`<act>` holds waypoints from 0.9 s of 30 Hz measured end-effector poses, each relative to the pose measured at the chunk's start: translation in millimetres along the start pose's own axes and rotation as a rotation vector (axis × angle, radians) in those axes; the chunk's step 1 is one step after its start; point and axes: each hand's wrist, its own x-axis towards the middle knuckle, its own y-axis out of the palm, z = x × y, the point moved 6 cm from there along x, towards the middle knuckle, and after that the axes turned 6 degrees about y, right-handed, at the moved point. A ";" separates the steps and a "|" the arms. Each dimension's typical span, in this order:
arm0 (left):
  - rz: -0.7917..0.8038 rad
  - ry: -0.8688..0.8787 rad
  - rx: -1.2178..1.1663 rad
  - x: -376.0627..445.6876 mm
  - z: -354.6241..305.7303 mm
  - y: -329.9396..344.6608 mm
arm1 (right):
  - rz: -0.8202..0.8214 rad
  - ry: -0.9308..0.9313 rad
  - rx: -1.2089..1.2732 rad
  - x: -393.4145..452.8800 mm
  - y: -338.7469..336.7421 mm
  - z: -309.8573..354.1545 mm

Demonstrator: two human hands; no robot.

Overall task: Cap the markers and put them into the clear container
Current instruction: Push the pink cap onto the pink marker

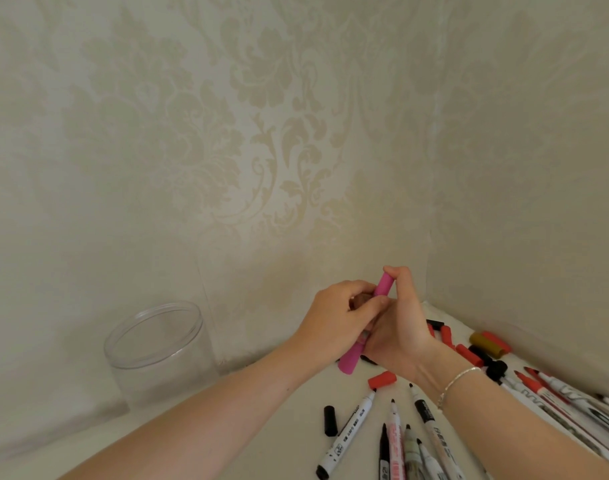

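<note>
Both hands meet above the far middle of the tabletop (268, 441), holding 1 pink marker (362, 327) that stands nearly upright, tilted a little to the right at its top. The left hand (334, 320) curls its grip round the marker's middle, thumb across the front. The right hand (400, 323) closes on the upper part, its fingertips (395, 271) wrapped over the pink cap (383, 285) at the top end. The marker's pink lower end (349, 362) sticks out below the hands; whether the top cap is fully seated is hard to say, as the fingers hide the joint. A thin bracelet (459, 379) circles the right wrist.

The clear container (157, 348) stands open-topped at the far left, against the patterned wall (261, 133), well apart from the hands.

On the near right, a spread of uncapped markers (393, 438) lies on the tabletop with tips pointing far: a white one with a black tip (348, 434) leftmost, then several more side by side. More markers with red tips (552, 393) lie at the right edge. Loose caps are scattered around them: 1 black cap (330, 420) near the white marker, 1 red cap (382, 380) just below the hands, and a cluster of red, black and brown caps (469, 348) to the right, behind the right wrist.
</note>
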 end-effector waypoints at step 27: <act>0.199 -0.339 0.673 -13.6 93.3 -39.1 | -0.116 0.075 -0.332 -15.8 -61.6 8.0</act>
